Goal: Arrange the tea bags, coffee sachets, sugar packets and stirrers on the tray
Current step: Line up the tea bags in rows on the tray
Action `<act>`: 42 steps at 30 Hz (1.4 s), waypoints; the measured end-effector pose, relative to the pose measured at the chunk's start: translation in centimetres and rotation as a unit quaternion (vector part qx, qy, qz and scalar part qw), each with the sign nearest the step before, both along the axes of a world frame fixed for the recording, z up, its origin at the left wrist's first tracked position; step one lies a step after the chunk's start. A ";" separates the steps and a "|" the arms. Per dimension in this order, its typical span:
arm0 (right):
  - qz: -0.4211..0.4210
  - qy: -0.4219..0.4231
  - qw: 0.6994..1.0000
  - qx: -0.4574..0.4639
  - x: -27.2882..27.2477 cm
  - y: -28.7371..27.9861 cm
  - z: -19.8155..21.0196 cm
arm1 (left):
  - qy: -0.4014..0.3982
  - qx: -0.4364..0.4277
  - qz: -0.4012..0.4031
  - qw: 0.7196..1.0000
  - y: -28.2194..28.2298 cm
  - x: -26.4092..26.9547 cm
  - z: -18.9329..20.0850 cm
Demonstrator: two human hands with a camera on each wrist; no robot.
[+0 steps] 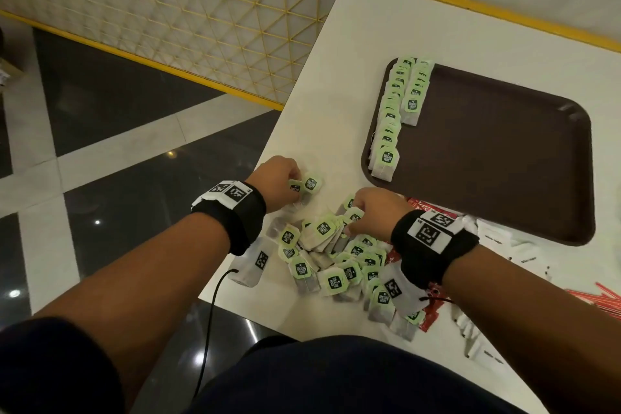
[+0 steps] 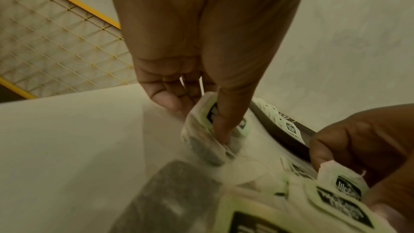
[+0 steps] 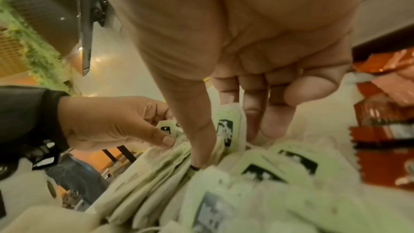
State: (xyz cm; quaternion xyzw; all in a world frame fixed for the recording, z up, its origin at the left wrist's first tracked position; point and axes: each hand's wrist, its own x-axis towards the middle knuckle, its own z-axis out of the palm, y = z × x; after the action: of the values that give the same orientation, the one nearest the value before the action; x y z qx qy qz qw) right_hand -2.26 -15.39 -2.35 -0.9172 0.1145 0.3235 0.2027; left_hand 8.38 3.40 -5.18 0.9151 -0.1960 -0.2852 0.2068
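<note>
Tea bags part-laid; sachets, sugar, stirrers not started.

Tray (image 1: pixel 504 151), right of frame: two rows (image 1: pixel 396 111) of tea bags along its left rim, the rest bare. Pile (image 1: pixel 336 262) on bench (image 1: pixel 386 27), lower centre. Left hand (image 1: pixel 279 183) pinches tea bags (image 1: pixel 304 185); right hand (image 1: pixel 376 215) pinches one (image 3: pixel 226 130) from the pile. Sachets (image 1: pixel 420 207), sugar (image 1: pixel 497 235) and stirrers (image 1: pixel 601 299) lie off-tray, lower right.

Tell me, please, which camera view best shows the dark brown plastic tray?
The head view: the dark brown plastic tray shows nearly whole. The left wrist view catches only an edge; the right wrist view shows nothing I can identify as it.
</note>
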 end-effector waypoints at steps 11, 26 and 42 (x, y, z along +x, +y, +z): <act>-0.072 -0.072 0.985 0.141 -0.8 -2.1 0.9 | 0.065 -0.111 -0.027 0.991 -1.4 -0.2 1.1; -0.069 -0.156 0.970 0.174 4.5 -8.9 6.6 | 0.348 -0.329 0.092 0.873 -10.9 0.5 5.7; -0.350 -0.220 0.858 0.306 5.0 -12.2 2.7 | 0.304 -0.423 0.107 0.847 -15.7 3.2 4.6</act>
State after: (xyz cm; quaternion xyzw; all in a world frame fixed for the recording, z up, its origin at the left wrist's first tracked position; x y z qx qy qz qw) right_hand 2.76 -27.62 0.39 -0.7557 0.2755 0.0395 0.5928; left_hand 11.59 -12.28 -0.54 0.6216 -0.1262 -0.4147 0.6525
